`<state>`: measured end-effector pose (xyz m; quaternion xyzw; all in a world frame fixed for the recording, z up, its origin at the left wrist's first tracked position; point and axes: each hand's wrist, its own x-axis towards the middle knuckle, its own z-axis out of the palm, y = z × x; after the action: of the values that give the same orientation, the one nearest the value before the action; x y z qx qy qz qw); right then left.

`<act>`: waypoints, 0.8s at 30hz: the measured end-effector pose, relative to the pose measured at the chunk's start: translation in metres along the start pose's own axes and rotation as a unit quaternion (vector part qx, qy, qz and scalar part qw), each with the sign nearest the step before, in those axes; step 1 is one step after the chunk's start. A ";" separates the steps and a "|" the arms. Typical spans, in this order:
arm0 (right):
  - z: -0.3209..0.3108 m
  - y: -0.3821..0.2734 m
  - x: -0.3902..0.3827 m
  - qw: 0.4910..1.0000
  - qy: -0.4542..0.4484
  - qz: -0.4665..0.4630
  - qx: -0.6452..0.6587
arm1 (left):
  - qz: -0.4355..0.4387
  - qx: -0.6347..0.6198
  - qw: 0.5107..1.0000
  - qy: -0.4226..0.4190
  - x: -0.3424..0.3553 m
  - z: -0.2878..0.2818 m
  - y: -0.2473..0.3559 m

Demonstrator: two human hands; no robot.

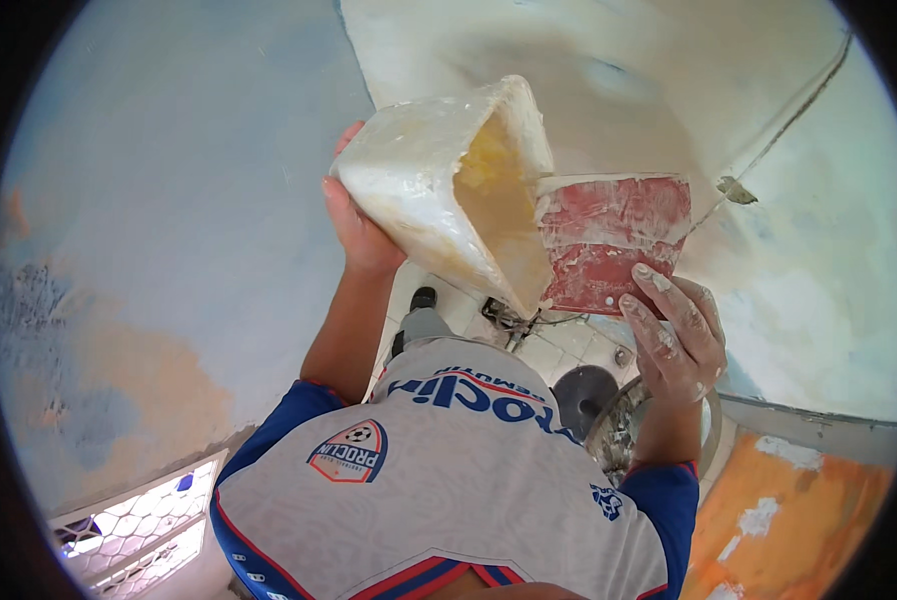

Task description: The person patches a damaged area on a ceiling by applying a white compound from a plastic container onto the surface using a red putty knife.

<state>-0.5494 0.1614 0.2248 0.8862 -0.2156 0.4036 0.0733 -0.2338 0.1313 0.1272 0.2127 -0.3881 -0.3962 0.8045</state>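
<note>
My left hand (364,225) grips a white, plaster-smeared plastic tub (409,165) from its left side. The tub is tipped so its open mouth faces right, and yellowish residue coats the inside. In my right hand (679,335) is a flat red plastic spreader (614,245), pinched at its lower right corner. White paste streaks the spreader, mostly on its upper part. Its left edge is at the tub's rim; whether they touch I cannot tell. Dried white paste covers the fingers of my right hand.
Blue-grey wall (169,180) is at left, and a pale patched surface (449,45) with a crack (804,110) lies ahead and right. Below are a tiled floor (539,352), a dark round object (584,395) and a bucket rim (711,430). An orange patched panel (809,510) stands at lower right.
</note>
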 end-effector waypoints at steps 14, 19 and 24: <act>0.029 0.011 -0.010 0.990 0.138 0.015 -0.018 | -0.073 -0.003 0.997 0.031 -0.007 0.013 -0.019; 0.047 0.009 -0.011 0.991 0.119 0.064 -0.002 | -0.069 -0.009 0.997 0.044 0.004 -0.002 -0.022; 0.079 0.026 0.014 0.989 0.125 0.084 0.001 | -0.068 -0.011 0.997 0.026 0.022 -0.024 -0.022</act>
<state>-0.4990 0.1096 0.1814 0.8079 -0.2779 0.5156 0.0649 -0.2169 0.1014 0.1076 0.2402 -0.3474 -0.4481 0.7879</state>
